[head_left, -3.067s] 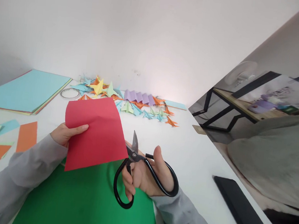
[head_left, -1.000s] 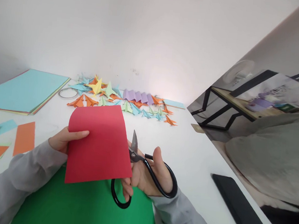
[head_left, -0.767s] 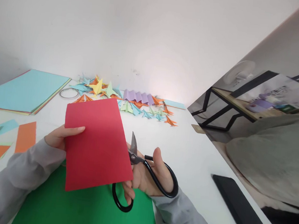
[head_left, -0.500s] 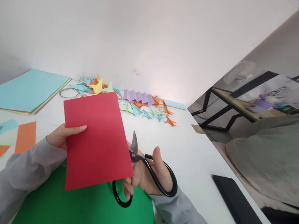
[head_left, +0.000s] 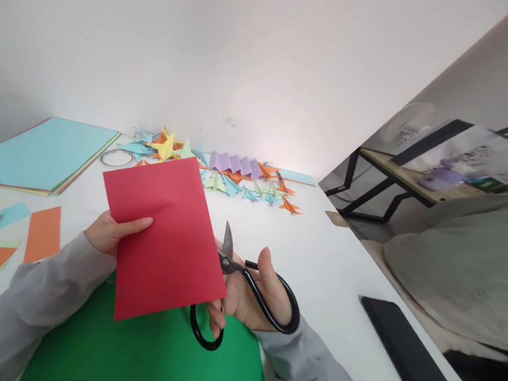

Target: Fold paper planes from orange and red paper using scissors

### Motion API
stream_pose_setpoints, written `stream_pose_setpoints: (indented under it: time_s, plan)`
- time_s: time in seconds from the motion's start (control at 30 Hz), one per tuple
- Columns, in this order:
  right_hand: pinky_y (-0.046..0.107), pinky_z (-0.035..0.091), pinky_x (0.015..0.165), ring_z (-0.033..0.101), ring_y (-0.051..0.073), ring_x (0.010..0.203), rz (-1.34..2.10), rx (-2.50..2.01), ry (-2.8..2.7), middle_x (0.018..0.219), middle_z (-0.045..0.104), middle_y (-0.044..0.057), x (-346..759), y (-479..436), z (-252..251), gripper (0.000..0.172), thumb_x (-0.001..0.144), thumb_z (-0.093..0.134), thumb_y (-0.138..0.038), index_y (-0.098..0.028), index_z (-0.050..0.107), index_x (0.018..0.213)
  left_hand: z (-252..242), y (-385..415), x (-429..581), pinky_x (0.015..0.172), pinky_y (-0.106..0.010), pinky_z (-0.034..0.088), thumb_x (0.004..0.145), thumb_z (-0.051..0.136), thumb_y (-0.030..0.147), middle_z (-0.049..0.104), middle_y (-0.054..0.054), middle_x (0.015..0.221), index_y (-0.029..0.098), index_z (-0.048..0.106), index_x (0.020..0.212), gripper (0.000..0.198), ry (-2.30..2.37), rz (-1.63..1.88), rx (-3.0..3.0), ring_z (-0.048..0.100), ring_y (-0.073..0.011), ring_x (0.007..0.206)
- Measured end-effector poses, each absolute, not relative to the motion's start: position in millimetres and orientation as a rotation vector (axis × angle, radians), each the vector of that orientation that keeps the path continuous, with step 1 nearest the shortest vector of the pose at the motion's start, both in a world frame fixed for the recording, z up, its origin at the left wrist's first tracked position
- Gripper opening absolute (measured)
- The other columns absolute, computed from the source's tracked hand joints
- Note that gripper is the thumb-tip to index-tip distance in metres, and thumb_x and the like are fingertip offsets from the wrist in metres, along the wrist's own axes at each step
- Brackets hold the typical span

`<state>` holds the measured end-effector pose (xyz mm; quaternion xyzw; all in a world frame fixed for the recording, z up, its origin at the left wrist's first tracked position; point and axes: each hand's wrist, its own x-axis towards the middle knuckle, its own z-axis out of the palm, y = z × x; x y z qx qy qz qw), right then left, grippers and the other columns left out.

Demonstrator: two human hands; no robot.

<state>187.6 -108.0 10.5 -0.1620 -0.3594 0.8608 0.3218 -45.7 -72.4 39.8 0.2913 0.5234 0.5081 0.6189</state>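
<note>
left fingers (head_left: 136, 224): thumb flat across the front of the red sheet (head_left: 169, 236), near its left edge. The other fingers are hidden behind it, so this reads as a pinch closed on the paper.
left hand (head_left: 108, 233): just left of the red sheet, grey sleeve running down and left from it.
right fingers (head_left: 268, 270): thumb through one black loop, the others curled through the lower loop, clamped on the scissors (head_left: 228, 264).
right hand (head_left: 248, 295): at the red sheet's lower right corner.
scissors: pivot touching or just off the red sheet's right edge, one blade tip pointing up beside it. Second blade hidden, so I cannot tell if paper sits between the blades.
red sheet: held up off the table (head_left: 319, 262) and tilted, with a faint crease near the top.
handling (judgement): light, thin and floppy, and it creases and tears easily. A one-edge pinch lets the far side sag. Hold close to the cut line with thumb in front and fingers behind, clear of the blades.
green sheet (head_left: 152, 354): flat on the table directly below the red sheet.
folded paper shapes (head_left: 220, 172): loose row behind the red sheet.
paper stack (head_left: 42, 152): up and left of the red sheet, blue on top.
ring (head_left: 117, 157): just above the red sheet's top left corner.
offcuts (head_left: 43, 233): orange, green and blue, left of the red sheet.
black bar (head_left: 417, 362): well right of the red sheet.
containers: none seen near the red sheet, all the paper lies loose. Items on the far desk to the right are too blurred to call.
</note>
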Motion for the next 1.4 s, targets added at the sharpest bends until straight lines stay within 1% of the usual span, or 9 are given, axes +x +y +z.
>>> stream_pose_setpoints:
  time_s: [0.13, 0.3, 0.4, 0.57, 0.8, 0.9, 1.07, 1.23, 1.4]
  plan:
    - [0.033, 0.043, 0.054, 0.054, 0.017, 0.054, 2.224, -0.464, -0.932, 0.065, 0.056, 0.001, 185.1, -108.7, 11.7, 0.093, 0.073, -0.017, -0.073, -0.024, 0.019, 0.143, 36.2, -69.8, -46.5, 0.057, -0.031, 0.061, 0.053, 0.082, 0.019, 0.073, -0.007, 0.092, 0.019, 0.070, 0.086, 0.035, 1.188, 1.231, 0.718, 0.069, -0.0286, 0.080]
    - [0.035, 0.045, 0.053, 0.053, 0.017, 0.053, 2.157, -0.504, -0.934, 0.069, 0.058, 0.002, 183.0, -110.4, 12.4, 0.096, 0.070, -0.006, -0.081, -0.026, 0.018, 0.144, 32.0, -64.9, -49.4, 0.058, -0.030, 0.061, 0.050, 0.083, 0.017, 0.072, -0.007, 0.100, 0.019, 0.069, 0.093, 0.045, 1.197, 1.293, 0.712, 0.067, -0.0308, 0.090]
    - [0.035, 0.045, 0.053, 0.053, 0.017, 0.054, 2.135, -0.504, -0.937, 0.069, 0.059, 0.002, 182.6, -111.6, 13.5, 0.094, 0.071, -0.003, -0.082, -0.026, 0.016, 0.145, 31.3, -63.2, -52.3, 0.060, -0.030, 0.061, 0.050, 0.083, 0.017, 0.071, -0.007, 0.102, 0.020, 0.069, 0.096, 0.048, 1.191, 1.279, 0.714, 0.066, -0.0312, 0.093]
    - [0.033, 0.044, 0.054, 0.053, 0.016, 0.052, 2.157, -0.541, -0.968, 0.065, 0.057, 0.001, 184.4, -111.5, 12.6, 0.095, 0.071, -0.005, -0.080, -0.024, 0.018, 0.145, 31.7, -64.8, -54.1, 0.060, -0.030, 0.060, 0.054, 0.082, 0.020, 0.072, -0.006, 0.099, 0.021, 0.070, 0.092, 0.040, 1.193, 1.207, 0.731, 0.068, -0.0300, 0.088]
    - [0.036, 0.046, 0.063, 0.054, 0.016, 0.056, 2.168, -0.622, -0.991, 0.072, 0.061, 0.003, 184.2, -110.5, 10.6, 0.093, 0.074, -0.010, -0.076, -0.023, 0.025, 0.142, 29.7, -69.4, -49.6, 0.063, -0.033, 0.060, 0.053, 0.082, 0.020, 0.073, -0.010, 0.093, 0.017, 0.071, 0.088, 0.037, 1.187, 1.131, 0.740, 0.069, -0.0298, 0.081]
    - [0.036, 0.047, 0.062, 0.054, 0.017, 0.056, 2.135, -0.582, -0.988, 0.064, 0.057, 0.002, 182.8, -111.1, 10.7, 0.094, 0.075, -0.010, -0.075, -0.021, 0.028, 0.141, 29.7, -69.3, -48.4, 0.064, -0.032, 0.060, 0.054, 0.082, 0.019, 0.073, -0.008, 0.094, 0.018, 0.071, 0.087, 0.035, 1.192, 1.155, 0.733, 0.069, -0.0288, 0.083]
    - [0.037, 0.047, 0.060, 0.053, 0.017, 0.055, 2.076, -0.570, -0.966, 0.070, 0.060, 0.004, 180.7, -112.4, 12.1, 0.096, 0.073, -0.011, -0.076, -0.021, 0.025, 0.143, 31.1, -67.8, -48.6, 0.065, -0.032, 0.061, 0.055, 0.081, 0.017, 0.072, -0.008, 0.099, 0.018, 0.070, 0.088, 0.035, 1.187, 1.197, 0.729, 0.068, -0.0297, 0.089]
    - [0.037, 0.046, 0.058, 0.051, 0.017, 0.052, 2.096, -0.583, -0.928, 0.062, 0.056, 0.001, 180.3, -112.8, 13.7, 0.096, 0.072, -0.008, -0.079, -0.022, 0.025, 0.143, 31.6, -67.0, -50.2, 0.062, -0.031, 0.061, 0.054, 0.082, 0.019, 0.073, -0.008, 0.096, 0.019, 0.070, 0.087, 0.035, 1.188, 1.191, 0.729, 0.069, -0.0294, 0.086]
    - [0.036, 0.046, 0.060, 0.052, 0.015, 0.055, 2.177, -0.585, -0.910, 0.081, 0.063, 0.007, 182.6, -110.6, 11.2, 0.093, 0.074, -0.013, -0.074, -0.023, 0.029, 0.140, 30.4, -68.5, -49.5, 0.064, -0.033, 0.061, 0.053, 0.082, 0.019, 0.073, -0.009, 0.094, 0.018, 0.071, 0.086, 0.034, 1.173, 1.157, 0.745, 0.069, -0.0305, 0.085]
